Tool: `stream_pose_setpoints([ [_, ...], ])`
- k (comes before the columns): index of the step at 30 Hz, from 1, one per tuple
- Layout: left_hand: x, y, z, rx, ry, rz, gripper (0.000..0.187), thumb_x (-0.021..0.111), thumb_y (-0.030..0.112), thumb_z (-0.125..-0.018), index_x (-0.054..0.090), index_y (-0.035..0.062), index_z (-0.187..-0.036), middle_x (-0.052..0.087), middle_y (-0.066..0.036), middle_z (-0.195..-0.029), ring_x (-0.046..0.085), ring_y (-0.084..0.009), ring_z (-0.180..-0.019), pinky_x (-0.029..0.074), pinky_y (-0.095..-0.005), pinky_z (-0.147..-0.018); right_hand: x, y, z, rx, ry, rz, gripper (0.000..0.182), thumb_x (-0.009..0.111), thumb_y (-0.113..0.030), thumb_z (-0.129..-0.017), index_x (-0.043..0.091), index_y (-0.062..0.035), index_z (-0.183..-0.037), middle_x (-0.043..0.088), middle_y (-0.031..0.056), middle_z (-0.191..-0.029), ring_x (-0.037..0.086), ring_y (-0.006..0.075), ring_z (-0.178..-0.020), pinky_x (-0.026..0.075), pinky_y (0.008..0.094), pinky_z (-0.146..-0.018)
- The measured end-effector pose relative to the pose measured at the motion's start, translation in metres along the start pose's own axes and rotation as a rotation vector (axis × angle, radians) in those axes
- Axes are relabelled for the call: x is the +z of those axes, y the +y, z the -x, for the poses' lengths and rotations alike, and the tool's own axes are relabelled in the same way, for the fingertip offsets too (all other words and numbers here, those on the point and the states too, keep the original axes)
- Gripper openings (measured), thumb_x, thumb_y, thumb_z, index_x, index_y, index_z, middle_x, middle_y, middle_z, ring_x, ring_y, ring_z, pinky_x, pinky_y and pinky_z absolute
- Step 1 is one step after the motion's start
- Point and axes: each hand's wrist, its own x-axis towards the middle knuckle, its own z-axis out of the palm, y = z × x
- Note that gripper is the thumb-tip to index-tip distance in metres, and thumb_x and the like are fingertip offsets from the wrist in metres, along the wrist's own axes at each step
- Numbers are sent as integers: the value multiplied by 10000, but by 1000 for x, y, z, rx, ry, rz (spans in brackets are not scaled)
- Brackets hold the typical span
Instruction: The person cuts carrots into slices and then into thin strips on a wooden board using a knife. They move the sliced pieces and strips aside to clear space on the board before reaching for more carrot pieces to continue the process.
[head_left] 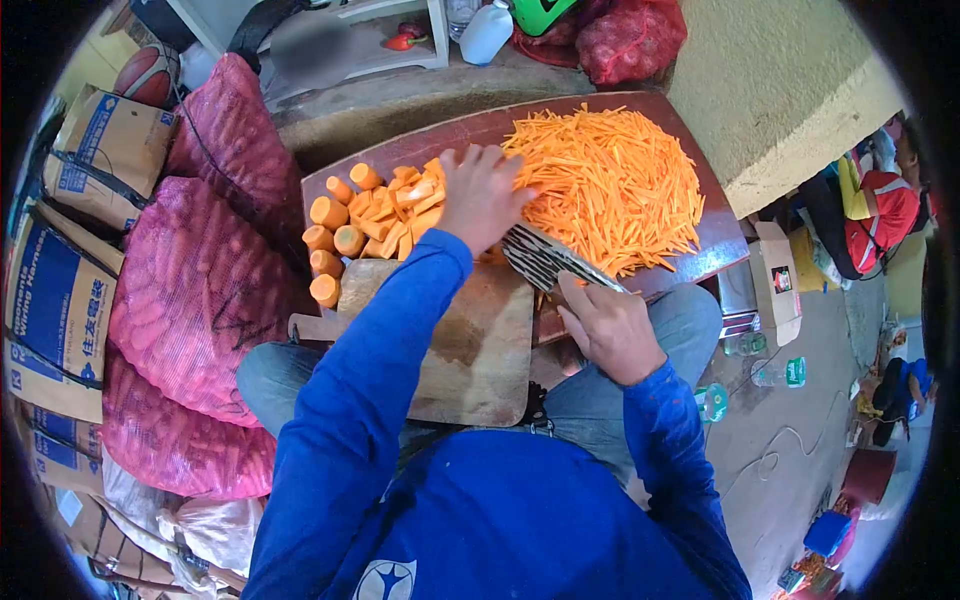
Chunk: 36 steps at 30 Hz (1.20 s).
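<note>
Blue long-sleeved shirt (560,510), nearest the camera; its lower part is cut off by the frame. Red mesh sacks (190,300), stacked at left; contents blurred by the netting. Dark red table (450,135), beyond the lap; much of its top lies hidden. Cutting board (480,350), wooden, across the lap, partly covered by the left sleeve. Shredded carrot (610,180), 1 broad heap at the table's right. Carrot pieces (390,215), at the table's left: upright round sections beside flat cut slices. Left hand (485,200), between heap and pieces, palm down, fingers spread wide; contact beneath it is concealed. Right hand (615,325), at the near edge of the heap, fingers closed on the knife (540,255). Knife: broad blade, dark-striped; long axis slanting, far end pointing up-left toward the left hand; handle hidden inside the grip, cutting edge hard to make out.
</note>
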Motion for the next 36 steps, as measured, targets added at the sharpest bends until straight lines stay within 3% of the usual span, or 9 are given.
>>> stream_pose_setpoints([
  [6, -13, -102, 38, -211, 0, -111, 448, 850, 329, -866, 778, 108, -1250, 705, -143, -1297, 585, -370, -1311, 339, -597, -1120, 7, -21, 14, 86, 38, -258, 482, 799, -195, -933, 665, -2, -1354, 747, 212, -1017, 749, 393, -854, 613, 462, -728],
  [8, -4, -137, 43, -266, -108, 329, 422, 828, 314, -866, 793, 104, -1230, 700, -159, -1334, 557, -407, -1361, 354, -609, -1138, 10, -26, 18, 104, 36, -306, 483, 805, -188, -929, 670, 5, -1350, 755, 231, -1065, 754, 404, -877, 619, 465, -740],
  [19, -40, -90, 80, -141, -213, 197, 500, 834, 335, -792, 798, 93, -1228, 718, -159, -1279, 593, -365, -1307, 336, -572, -1098, 12, -45, 30, 140, -2, -371, 481, 813, -171, -915, 677, 18, -1336, 755, 266, -1212, 772, 404, -913, 631, 451, -726],
  [21, -48, -84, 78, -178, -234, 178, 531, 874, 327, -771, 788, 70, -1228, 729, -162, -1191, 636, -361, -1225, 398, -492, -1093, 12, -47, 32, 141, 0, -371, 480, 812, -168, -917, 677, 18, -1337, 759, 263, -1199, 773, 404, -906, 631, 451, -724],
  [25, -58, -75, 85, -185, -206, 183, 512, 842, 331, -780, 791, 65, -1215, 729, -189, -1238, 626, -357, -1253, 360, -541, -1083, 10, -51, 34, 171, 1, -395, 469, 810, -155, -923, 678, 15, -1340, 769, 259, -1149, 772, 409, -891, 628, 449, -718],
  [28, -74, -56, 108, -173, -160, 216, 449, 842, 316, -784, 799, 61, -1151, 753, -168, -1167, 651, -339, -1175, 381, -530, -1045, 9, -56, 35, 169, 82, -441, 455, 809, -148, -929, 684, 6, -1338, 776, 252, -1090, 767, 416, -882, 625, 463, -728],
  [31, -73, -24, 145, -172, 78, 264, 255, 806, 297, -841, 795, 65, -948, 749, -118, -898, 689, -319, -975, 417, -465, -911, 5, -60, 37, 234, -13, -521, 453, 803, -151, -938, 682, 2, -1346, 777, 243, -1062, 763, 427, -889, 622, 477, -753],
  [34, -65, 0, 182, -481, -26, 306, 203, 795, 266, -870, 758, 67, -859, 739, -114, -862, 680, -312, -920, 402, -459, -837, 4, -69, 36, 251, -64, -671, 386, 763, -150, -971, 671, 10, -1310, 755, 249, -1007, 744, 452, -890, 602, 492, -764],
  [36, -69, 15, 199, -452, -57, 163, 163, 807, 187, -899, 755, 33, -898, 731, -106, -856, 692, -303, -885, 465, -481, -889, -2, -76, 30, 272, -135, -723, 341, 738, -146, -988, 664, 8, -1283, 736, 262, -984, 730, 470, -894, 587, 499, -758],
])
